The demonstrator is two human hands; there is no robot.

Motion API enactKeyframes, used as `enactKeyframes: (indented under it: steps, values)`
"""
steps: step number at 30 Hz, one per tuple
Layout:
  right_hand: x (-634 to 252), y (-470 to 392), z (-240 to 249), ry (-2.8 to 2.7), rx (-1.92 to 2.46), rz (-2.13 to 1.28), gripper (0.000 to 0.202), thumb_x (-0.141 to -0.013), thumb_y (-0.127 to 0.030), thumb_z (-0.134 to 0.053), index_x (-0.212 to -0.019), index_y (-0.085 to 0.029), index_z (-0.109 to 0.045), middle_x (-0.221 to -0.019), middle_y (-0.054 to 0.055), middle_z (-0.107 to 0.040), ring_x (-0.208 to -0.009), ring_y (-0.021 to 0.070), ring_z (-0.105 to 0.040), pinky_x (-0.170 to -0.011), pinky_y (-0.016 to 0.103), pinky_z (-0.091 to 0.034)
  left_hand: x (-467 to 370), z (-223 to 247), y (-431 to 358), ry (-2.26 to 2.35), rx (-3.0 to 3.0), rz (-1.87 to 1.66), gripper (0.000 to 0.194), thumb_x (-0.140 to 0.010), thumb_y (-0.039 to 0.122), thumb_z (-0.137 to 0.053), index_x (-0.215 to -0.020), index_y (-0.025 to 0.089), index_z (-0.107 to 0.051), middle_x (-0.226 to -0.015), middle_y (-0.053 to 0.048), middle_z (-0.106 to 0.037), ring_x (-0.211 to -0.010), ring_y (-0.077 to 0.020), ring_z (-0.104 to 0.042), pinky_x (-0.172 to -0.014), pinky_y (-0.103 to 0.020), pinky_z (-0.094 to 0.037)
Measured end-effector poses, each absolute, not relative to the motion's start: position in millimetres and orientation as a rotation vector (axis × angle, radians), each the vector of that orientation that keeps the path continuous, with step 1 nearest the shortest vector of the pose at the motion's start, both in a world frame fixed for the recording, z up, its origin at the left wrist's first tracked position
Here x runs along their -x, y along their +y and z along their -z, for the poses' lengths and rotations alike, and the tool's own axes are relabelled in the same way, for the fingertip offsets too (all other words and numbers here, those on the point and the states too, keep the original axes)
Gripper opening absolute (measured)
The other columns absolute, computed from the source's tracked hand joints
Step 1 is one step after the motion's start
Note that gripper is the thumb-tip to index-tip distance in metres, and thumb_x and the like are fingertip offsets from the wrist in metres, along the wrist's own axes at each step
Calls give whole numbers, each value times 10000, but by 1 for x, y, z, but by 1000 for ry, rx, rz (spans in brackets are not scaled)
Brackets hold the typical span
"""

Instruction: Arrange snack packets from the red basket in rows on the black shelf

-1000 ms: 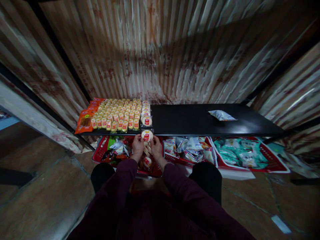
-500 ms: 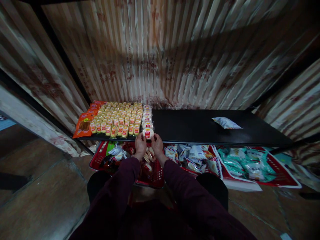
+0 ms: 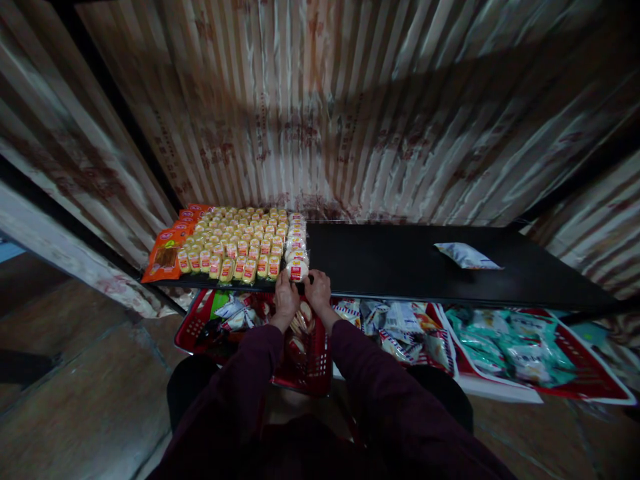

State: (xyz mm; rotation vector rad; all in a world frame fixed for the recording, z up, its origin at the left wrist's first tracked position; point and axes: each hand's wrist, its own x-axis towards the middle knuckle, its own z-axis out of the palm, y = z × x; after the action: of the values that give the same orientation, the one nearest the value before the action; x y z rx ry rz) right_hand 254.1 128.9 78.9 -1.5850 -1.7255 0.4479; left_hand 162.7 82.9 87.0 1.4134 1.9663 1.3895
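Note:
A round, pale, clear-wrapped cake with a red label lies at the front end of a column of similar round packets on the black shelf. My left hand has its fingers at the cake's left edge. On the opposite edge, my right hand pinches the wrapper, its fingers bent. Left of this column stand rows of small yellow packaged cakes, close together. Orange snack bags overlap at the shelf's left end.
A white-blue packet lies on the black shelf at right. Below are a red basket with round packets, striped packets, and another red basket holding green bags. A striped curtain hangs behind.
The view has shifted slightly, so the shelf's right part sits lower in the picture. My hands stay at the front round cake, which now lies in line with its column.

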Motion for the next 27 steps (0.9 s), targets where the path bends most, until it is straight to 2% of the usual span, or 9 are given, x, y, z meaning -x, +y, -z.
enactKeyframes:
  steps: [6,10,15,20,27]
  values:
    - [-257,139,-71,-1712,1517,-510,310,-804,-286,-513,-1043,-136,-639,-1051,131,-644,-1013,237,-532,-927,376,-385,-166,-77,80,1958,-1538,-1325,560,-799,69,-419,-1356,124,-441,-1436,-148,-408,-1398,-238,-270,-1155,-387,-270]
    - [-259,148,-68,-1641,1509,-582,465,-761,-307,-568,-1181,-108,-580,-1122,154,-631,-1017,243,-567,-939,389,-411,-167,-73,78,1960,-1625,-1282,580,-809,73,-389,-1388,111,-390,-1476,-144,-354,-1427,-238,-188,-1166,-405,-242]
    - [-257,158,-72,-1667,1508,-615,608,-742,-361,-616,-1282,-98,-518,-1229,165,-599,-1138,277,-529,-985,405,-397,-165,-72,79,1949,-1710,-1218,596,-819,58,-344,-1410,132,-355,-1499,-123,-327,-1442,-212,-109,-1179,-410,-196]
    - [-248,163,-76,-1685,1498,-664,557,-753,-341,-613,-1274,-164,-532,-1159,114,-647,-1064,247,-573,-953,388,-424,-161,-71,82,1952,-1712,-1172,617,-806,51,-350,-1412,165,-353,-1493,-111,-347,-1439,-210,-118,-1170,-439,-200]
    - [-238,163,-76,-1652,1497,-691,499,-742,-331,-619,-1217,-187,-569,-1149,99,-646,-1049,237,-573,-951,391,-421,-153,-70,84,1945,-1833,-1121,622,-791,22,-308,-1401,127,-367,-1489,-119,-353,-1441,-196,-87,-1176,-430,-185]
